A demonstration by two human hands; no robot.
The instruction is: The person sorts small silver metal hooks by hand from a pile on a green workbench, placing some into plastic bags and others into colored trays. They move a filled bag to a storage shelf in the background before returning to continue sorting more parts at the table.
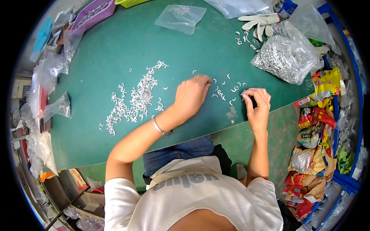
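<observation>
Green tabletop (115, 42) fills most of view, edge curved near seated person. Green floor (285, 131) to right of it. Blue crate (347, 181) at right, stuffed with colourful snack wrappers (312, 154). Purple tray (94, 13) at far left corner. Even light, no hard shadows.

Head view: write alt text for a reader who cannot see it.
Seen from above, a person's left hand rests palm-down on a green table among small white parts, while the right hand pinches one at its fingertips. A clear bag of the same parts and a white glove lie at the far right.
</observation>
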